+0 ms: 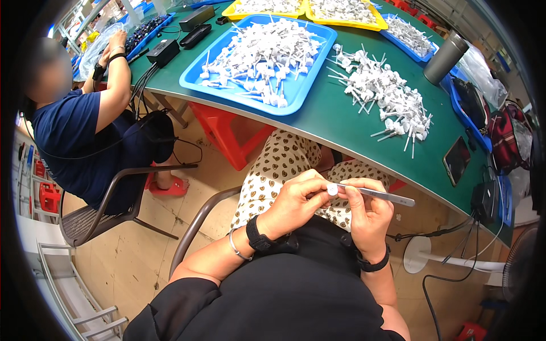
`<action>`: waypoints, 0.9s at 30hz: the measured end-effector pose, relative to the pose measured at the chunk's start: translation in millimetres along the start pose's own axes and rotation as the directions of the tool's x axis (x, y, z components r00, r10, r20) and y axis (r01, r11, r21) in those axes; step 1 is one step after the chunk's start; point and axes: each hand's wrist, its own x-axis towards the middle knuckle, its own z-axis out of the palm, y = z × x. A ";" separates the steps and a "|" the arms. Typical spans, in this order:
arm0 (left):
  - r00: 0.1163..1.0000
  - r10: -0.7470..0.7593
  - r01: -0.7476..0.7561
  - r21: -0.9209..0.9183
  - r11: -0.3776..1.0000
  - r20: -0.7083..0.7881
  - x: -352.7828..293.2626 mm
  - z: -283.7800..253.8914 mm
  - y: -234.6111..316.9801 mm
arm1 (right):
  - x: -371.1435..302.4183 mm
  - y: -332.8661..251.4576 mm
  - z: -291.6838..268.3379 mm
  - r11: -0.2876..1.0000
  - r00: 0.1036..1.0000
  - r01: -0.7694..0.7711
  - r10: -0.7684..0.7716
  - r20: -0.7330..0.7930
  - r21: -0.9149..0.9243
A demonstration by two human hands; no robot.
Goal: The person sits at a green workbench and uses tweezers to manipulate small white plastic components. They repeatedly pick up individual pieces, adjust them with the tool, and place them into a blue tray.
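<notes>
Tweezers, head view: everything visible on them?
Slim, grey, metallic-looking tweezers, gripped between the thumb and fingers of the right hand, which hides part of them. Their blunt end points right and slightly down. The other end reaches toward a small white piece at the left hand; tip contact is unclear.

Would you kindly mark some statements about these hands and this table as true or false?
1. The right hand holds slim silver tweezers. True.
2. The left hand rests on the green table. False: it is off the table, touching a small round white piece.
3. A grey cylindrical bottle stands upright. True.
4. Both yellow plastic trays are empty. False: they hold white stemmed pieces.
5. A rectangular black-screened phone lies on the table. True.
</notes>
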 end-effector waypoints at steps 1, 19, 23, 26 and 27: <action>1.000 0.002 -0.002 -0.004 1.000 -0.003 0.4 0.7 1.0 | 0.1 -0.2 0.1 1.000 1.000 -0.006 0.006 -0.003 0.007; 1.000 0.001 -0.001 0.004 1.000 0.001 0.2 1.4 -1.4 | 0.2 -1.5 0.5 0.991 0.996 -0.088 0.090 -0.013 0.106; 1.000 0.017 -0.017 0.035 0.999 0.002 -0.3 0.5 -1.8 | 0.2 -1.4 -2.0 0.990 0.996 -0.087 0.088 -0.006 0.107; 1.000 0.010 -0.010 0.022 1.000 -0.008 -0.5 1.1 -0.5 | -0.1 -0.1 -1.7 0.990 0.996 -0.086 0.088 -0.011 0.108; 1.000 0.011 -0.010 0.019 1.000 -0.010 -0.7 1.1 -0.5 | -0.2 0.1 -1.3 0.991 0.996 -0.083 0.085 -0.013 0.106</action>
